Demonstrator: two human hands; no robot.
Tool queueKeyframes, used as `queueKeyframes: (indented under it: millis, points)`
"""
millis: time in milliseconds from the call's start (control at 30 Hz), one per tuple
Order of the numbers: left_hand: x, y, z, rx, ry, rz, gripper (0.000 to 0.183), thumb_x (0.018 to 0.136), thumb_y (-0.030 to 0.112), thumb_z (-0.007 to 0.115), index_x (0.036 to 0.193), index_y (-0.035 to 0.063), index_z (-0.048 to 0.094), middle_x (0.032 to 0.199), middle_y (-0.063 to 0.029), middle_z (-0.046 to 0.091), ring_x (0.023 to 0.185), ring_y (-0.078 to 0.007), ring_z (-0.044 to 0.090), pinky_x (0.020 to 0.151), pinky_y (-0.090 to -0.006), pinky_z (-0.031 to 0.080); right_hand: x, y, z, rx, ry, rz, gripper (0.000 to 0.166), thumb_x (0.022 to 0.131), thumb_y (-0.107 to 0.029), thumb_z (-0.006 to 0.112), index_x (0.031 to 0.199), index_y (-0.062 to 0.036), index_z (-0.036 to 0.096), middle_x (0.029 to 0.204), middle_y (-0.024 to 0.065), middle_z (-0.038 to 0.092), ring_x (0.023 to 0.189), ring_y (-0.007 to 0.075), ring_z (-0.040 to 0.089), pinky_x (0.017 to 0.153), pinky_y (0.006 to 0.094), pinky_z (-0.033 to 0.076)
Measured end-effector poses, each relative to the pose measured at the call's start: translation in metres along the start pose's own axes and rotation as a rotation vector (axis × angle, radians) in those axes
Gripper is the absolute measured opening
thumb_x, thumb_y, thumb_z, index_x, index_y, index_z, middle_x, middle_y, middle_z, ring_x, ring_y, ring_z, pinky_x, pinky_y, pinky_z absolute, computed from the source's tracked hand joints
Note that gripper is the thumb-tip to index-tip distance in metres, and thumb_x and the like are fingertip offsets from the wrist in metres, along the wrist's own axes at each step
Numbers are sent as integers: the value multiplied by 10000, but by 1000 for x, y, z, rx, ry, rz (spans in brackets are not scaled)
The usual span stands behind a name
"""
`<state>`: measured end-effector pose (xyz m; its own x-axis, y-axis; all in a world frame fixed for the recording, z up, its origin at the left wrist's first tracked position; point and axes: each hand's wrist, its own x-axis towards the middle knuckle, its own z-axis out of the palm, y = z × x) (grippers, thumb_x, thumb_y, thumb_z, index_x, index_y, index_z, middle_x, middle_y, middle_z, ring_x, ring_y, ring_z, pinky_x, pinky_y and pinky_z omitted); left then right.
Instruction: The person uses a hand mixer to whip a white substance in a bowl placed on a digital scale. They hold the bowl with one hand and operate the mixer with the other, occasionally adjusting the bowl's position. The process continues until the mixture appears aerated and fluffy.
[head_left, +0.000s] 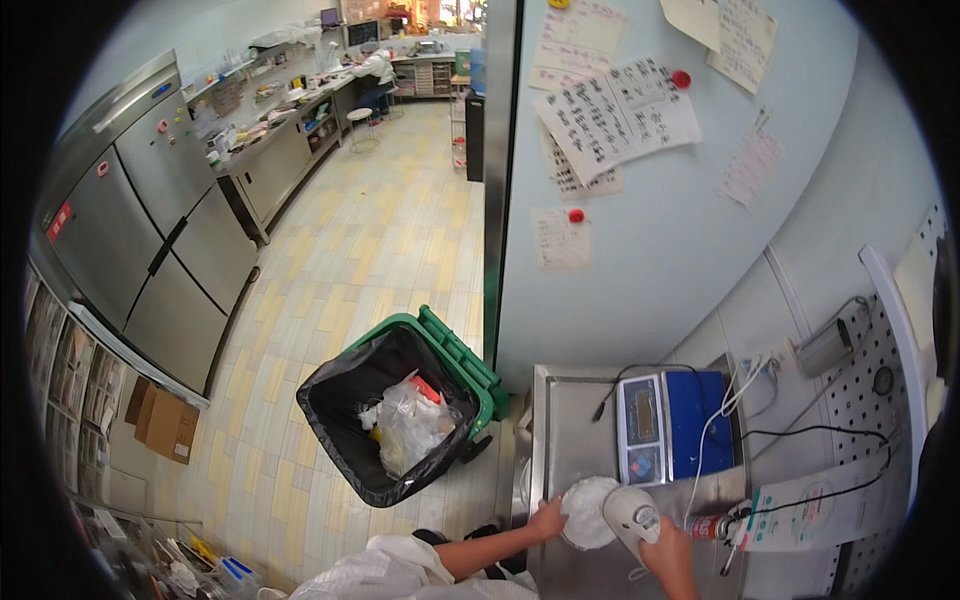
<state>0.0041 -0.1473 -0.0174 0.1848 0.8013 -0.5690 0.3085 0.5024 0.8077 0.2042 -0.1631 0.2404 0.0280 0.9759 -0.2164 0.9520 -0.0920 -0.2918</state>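
My left hand (550, 519) grips the left rim of a round bowl (565, 529) that stands on the steel worktop (574, 442). White, fluffy-looking content (589, 511) fills the bowl. In my right hand (666, 553) is the handle of a white electric hand mixer (624, 511), its body tilted over the bowl's right side. The mixer's lower end is hidden beneath its body, so any beaters cannot be seen. Just beyond the bowl sits a blue and white digital scale (697, 427).
A green wheeled bin (442, 356), lined with black plastic and partly filled with rubbish, stands left of the worktop. Cables (724, 409) cross the scale. A red gas canister (703, 527) lies to the right. Farther off are a steel fridge (157, 217) and a seated person (373, 71).
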Motion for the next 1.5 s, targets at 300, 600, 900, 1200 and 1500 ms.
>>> queueKeyframes:
  millis: [300,600,900,1200,1500]
  points:
    - [-25,39,-33,50,99,251,422,819,48,596,1240,21,572,1172,-195,631,1089,-350,597,943,-401,461,13,-9,3,-21,-27,27,266,741,-165,650,964,-50,562,806,255,650,781,474,617,700,535,505]
    - [23,21,-43,-110,25,337,437,878,44,582,1312,18,531,895,-100,623,744,-148,578,662,-306,487,2,-32,-2,119,-21,98,266,739,-114,653,977,-30,568,827,272,637,829,456,617,704,515,499]
    - [36,31,-61,-204,-108,281,510,845,31,578,1348,29,496,1002,-225,628,960,-351,616,872,-397,463,11,-68,9,214,-113,129,319,728,-135,703,999,-18,581,878,253,659,888,411,652,737,437,518]
    - [44,40,-79,-9,-181,366,507,859,56,549,1361,31,480,1059,-241,579,1015,-388,574,902,-420,448,20,-67,23,184,61,211,358,738,-134,688,1064,-14,598,875,234,677,839,422,654,740,452,522]
    - [56,37,-74,59,-199,430,504,857,71,557,1351,8,479,1069,-245,580,1026,-402,567,912,-448,442,16,-82,29,121,135,302,305,754,-150,634,1003,19,587,807,240,669,682,376,669,662,431,538]
